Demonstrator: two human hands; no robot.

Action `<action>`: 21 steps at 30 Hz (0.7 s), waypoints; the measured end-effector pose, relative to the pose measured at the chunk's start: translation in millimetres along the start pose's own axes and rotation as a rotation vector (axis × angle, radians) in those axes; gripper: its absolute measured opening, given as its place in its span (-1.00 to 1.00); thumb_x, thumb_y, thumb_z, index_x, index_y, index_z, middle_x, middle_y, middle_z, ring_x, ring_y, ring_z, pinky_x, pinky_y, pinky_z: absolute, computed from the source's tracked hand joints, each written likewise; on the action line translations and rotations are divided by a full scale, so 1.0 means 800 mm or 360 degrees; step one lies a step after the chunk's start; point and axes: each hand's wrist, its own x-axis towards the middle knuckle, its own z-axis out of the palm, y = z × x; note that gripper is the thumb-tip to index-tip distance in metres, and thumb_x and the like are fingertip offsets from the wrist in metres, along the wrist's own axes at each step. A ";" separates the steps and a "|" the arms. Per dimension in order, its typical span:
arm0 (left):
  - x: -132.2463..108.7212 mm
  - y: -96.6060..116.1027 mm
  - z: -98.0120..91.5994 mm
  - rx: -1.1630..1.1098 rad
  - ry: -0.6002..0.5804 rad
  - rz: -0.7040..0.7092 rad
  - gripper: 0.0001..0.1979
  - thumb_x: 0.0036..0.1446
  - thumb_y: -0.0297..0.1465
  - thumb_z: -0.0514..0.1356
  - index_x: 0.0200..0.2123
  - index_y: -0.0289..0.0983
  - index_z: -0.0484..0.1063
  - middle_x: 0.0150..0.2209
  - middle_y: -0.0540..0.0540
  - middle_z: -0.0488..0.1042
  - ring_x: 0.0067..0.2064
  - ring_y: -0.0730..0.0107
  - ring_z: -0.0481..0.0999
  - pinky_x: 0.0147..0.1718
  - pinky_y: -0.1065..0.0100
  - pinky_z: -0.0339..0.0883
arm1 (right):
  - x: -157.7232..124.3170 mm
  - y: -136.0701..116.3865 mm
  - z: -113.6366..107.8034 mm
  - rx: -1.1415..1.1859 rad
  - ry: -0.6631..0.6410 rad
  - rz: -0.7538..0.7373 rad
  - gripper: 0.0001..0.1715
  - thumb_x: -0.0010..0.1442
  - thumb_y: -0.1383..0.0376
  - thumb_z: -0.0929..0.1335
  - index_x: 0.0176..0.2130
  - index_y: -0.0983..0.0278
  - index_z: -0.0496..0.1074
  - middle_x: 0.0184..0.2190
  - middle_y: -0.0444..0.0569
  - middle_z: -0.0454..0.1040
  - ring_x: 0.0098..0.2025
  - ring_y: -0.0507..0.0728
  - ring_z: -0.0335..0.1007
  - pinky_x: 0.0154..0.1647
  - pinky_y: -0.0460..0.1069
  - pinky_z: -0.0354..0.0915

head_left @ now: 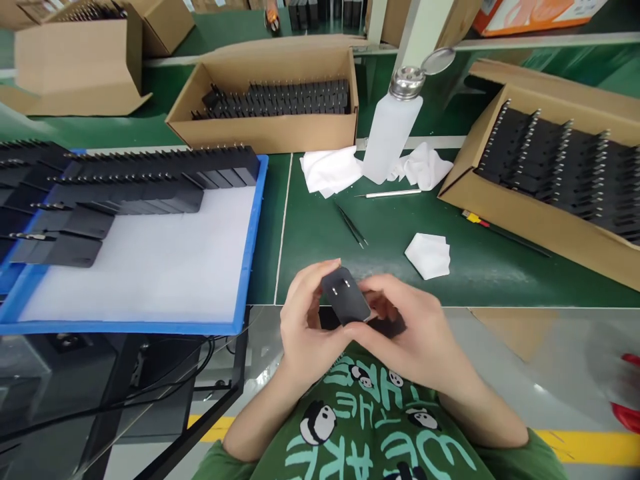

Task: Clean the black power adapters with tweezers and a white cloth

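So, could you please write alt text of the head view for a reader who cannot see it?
A person's left grip and right grip hold a small black two-pin block at the edge of a green table. On the left, a blue-rimmed tray holds rows of similar blocks; behind stand open cardboard boxes and a white bottle.
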 end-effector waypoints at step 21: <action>0.038 0.030 0.001 0.0117 -0.0504 0.0733 -0.39 0.15 -0.45 0.40 0.23 -0.41 0.31 -0.03 -0.24 0.52 0.02 0.25 0.48 0.02 0.27 0.44 | -0.026 0.054 0.013 0.1990 0.0150 0.0600 -0.49 0.24 0.04 0.44 0.12 0.15 0.51 -0.33 -0.06 0.50 -0.41 0.03 0.34 -0.36 -0.07 0.39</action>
